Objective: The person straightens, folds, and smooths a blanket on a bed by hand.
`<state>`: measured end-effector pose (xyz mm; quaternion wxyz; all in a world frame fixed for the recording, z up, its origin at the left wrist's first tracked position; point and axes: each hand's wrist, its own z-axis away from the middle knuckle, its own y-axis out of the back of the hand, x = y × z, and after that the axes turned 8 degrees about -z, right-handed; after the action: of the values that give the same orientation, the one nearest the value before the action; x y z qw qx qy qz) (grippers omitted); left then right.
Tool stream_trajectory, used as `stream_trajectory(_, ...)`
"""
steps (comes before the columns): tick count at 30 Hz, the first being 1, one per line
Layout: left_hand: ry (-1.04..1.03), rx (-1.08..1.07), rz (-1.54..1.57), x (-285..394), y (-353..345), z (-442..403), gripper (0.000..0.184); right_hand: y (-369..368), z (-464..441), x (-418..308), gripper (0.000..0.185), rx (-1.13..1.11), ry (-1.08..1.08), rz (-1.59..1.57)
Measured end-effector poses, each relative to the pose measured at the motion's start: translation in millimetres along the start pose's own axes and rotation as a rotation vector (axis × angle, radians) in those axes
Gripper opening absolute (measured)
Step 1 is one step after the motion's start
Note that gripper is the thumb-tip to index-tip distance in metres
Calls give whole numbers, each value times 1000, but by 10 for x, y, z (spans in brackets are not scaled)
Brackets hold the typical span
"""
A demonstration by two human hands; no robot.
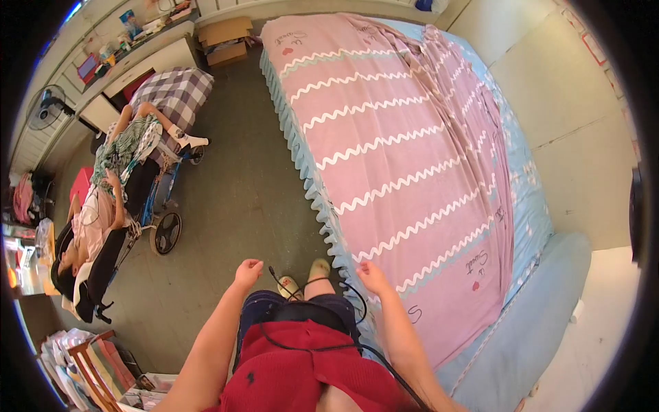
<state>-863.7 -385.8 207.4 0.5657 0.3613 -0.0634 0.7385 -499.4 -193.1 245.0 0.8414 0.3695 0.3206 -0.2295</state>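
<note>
one black fan [47, 108] faces into the room at far left, close to a worktop [137, 47] loaded with small household items along the wall. beside it, a person [93, 220] in a light top lies back in a wheelchair [141, 189], one hand resting near the waist, legs bent toward a checked cushion [182, 86] at the worktop side. an open cardboard box [226, 42] sits on the floor [237, 165] near the head of the room. nearer the camera, the left hand [248, 272] hangs above the floor, fingers curled in, with nothing visible in its grip. just beside it rises one end of a black cable [283, 280], which loops across the wearer's lap and red top [302, 364]. slippered feet [318, 269] show between the wearer's hands. the right hand [373, 277], its fingers also drawn in and nothing visible in them, is at the near-side edge of a pink cover [391, 147]; whether skin meets cloth cannot be told. the cover, striped with white wavy lines, lies over blue bedding [527, 185], bunched into folds along its right side. a blue bolster [542, 323] lies at lower right.
</note>
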Motion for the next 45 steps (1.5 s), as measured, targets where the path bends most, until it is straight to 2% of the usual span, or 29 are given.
stream_trajectory(4, -66, -90, 34, 681, -93, -427, 37, -113, -547, -9, 43, -48, -55, 48)
stream_trajectory(6, -83, -112, 5, 1083, -202, -784, 38, -243, -958, 10, 44, 6, -57, 133)
stream_trajectory(8, -184, -53, -222, 1505, -240, -1057, 39, -364, -1422, -36, 43, 19, -74, 100)
stream_trajectory(10, -192, -47, -340, 1882, -230, -1380, 39, -475, -2017, -72, 43, 30, -88, 61)
stream_trajectory(12, -202, -61, -496, 2148, -182, -1831, 39, -745, -2518, 41, 36, 43, -267, -131)
stream_trajectory(13, -226, -97, -483, 2298, -143, -1988, 39, -869, -2789, 155, 30, 14, -299, -345)
stream_trajectory(14, -262, -131, -450, 2465, -160, -2210, 39, -852, -2908, -158, 27, 94, -413, -454)
stream_trajectory(16, -257, -182, -411, 2738, -177, -2694, 35, -854, -3158, -539, 30, 139, -607, -798)
stream_trajectory(17, -235, -208, -352, 2819, -196, -2959, 33, -950, -3295, -564, 30, 163, -649, -821)
stream_trajectory(18, -205, -188, -376, 2986, -223, -3170, 29, -1036, -3452, -565, 33, 252, -700, -1086)
stream_trajectory(19, -59, -263, -341, 3220, -246, -3351, 32, -1134, -3547, -542, 36, 349, -737, -1349)
stream_trajectory(20, -33, -272, -303, 3468, -320, -3483, 36, -1203, -3643, -543, 36, 383, -763, -1373)
stream_trajectory(22, -5, -277, -236, 3792, -546, -3882, 37, -1253, -3920, -545, 41, 637, -855, -1760)
stream_trajectory(24, -4, -298, -197, 3777, -772, -4615, 53, -1422, -4088, -425, 39, 797, -880, -1882)
stream_trajectory(25, 43, -304, -136, 3826, -914, -4921, 61, -1472, -4196, -371, 43, 857, -769, -1983)
stream_trajectory(26, 67, -333, -7, 3735, -1050, -5365, 55, -1511, -4283, -309, 46, 927, -658, -2065)
stream_trajectory(27, 88, -344, 20, 3840, -1165, -5578, 39, -1532, -4342, -327, 46, 991, -694, -2075)
stream_trajectory(28, 119, -409, 108, 3866, -1230, -5831, 27, -1529, -4433, -368, 38, 1088, -717, -2172)
stream_trajectory(29, 178, -430, 209, 4034, -1301, -5857, 27, -1560, -4463, -383, 33, 1181, -731, -2261)
stream_trajectory(33, 214, -396, 114, 4128, -1339, -6084, 27, -1712, -4497, -450, 25, 1374, -671, -2272)
stream_trajectory(36, 174, -451, -24, 4195, -1053, -5978, 27, -1856, -4419, -474, 19, 1361, -615, -2169)
stream_trajectory(38, 169, -430, -182, 4178, -943, -5969, 29, -1967, -4358, -482, 23, 1216, -1116, -1928)
stream_trajectory(39, 163, -430, -172, 4232, -919, -5927, 29, -1925, -4372, -607, 23, 1214, -1104, -1924)
stream_trajectory(41, 157, -420, -433, 4345, -860, -5864, 37, -1831, -4444, -878, 36, 1345, -1379, -1745)
stream_trajectory(42, 147, -425, -422, 4398, -804, -5874, 37, -1926, -4528, -856, 36, 1350, -1361, -1744)
stream_trajectory(44, 169, -439, -402, 4542, -706, -5938, 43, -2024, -4808, -793, 55, 1245, -1267, -781)
stream_trajectory(45, 156, -530, -410, 4540, -610, -6041, 43, -1811, -4971, -1039, 63, 1180, -1042, -558)
